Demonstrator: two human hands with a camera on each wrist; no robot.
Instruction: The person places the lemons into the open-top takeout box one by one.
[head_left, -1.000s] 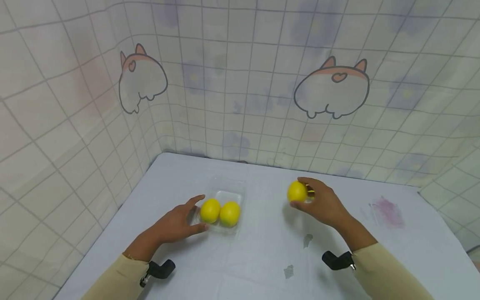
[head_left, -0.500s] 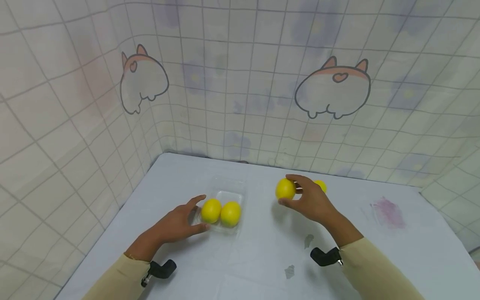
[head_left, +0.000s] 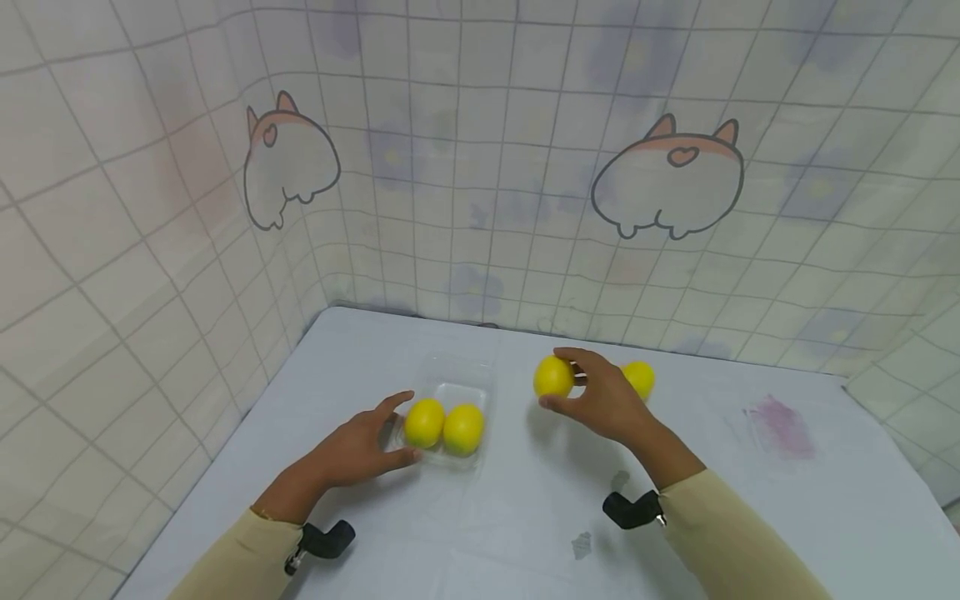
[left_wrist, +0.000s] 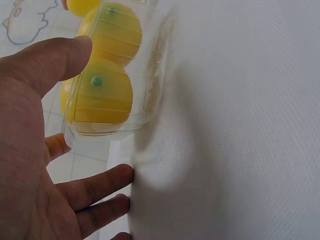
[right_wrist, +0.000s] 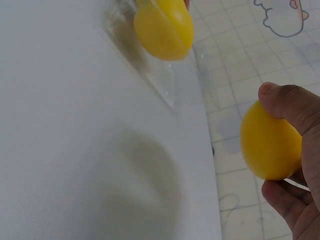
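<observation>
My right hand [head_left: 600, 396] holds a smooth yellow lemon-like fruit [head_left: 553, 377] between thumb and fingers, above the table and right of a clear plastic box [head_left: 471, 371]. In the right wrist view the held fruit [right_wrist: 270, 142] looks egg-shaped. Two similar fruits, a left one [head_left: 424, 422] and a right one [head_left: 463, 429], sit side by side in the near half of the box. With fingers spread, my left hand [head_left: 352, 446] rests at the box's near left corner, thumb at the rim. Green spots mark the boxed fruits in the left wrist view.
Another yellow fruit [head_left: 639, 379] lies behind the right hand, partly covered by it. The white-covered table [head_left: 510, 533] meets a grid-patterned curtain [head_left: 480, 208] at the back and left. A pink stain [head_left: 782, 427] marks the table's right side.
My right hand has moved left towards the box, carrying the fruit. The fruit behind that hand has come into clearer view. My left hand and the box stay in place.
</observation>
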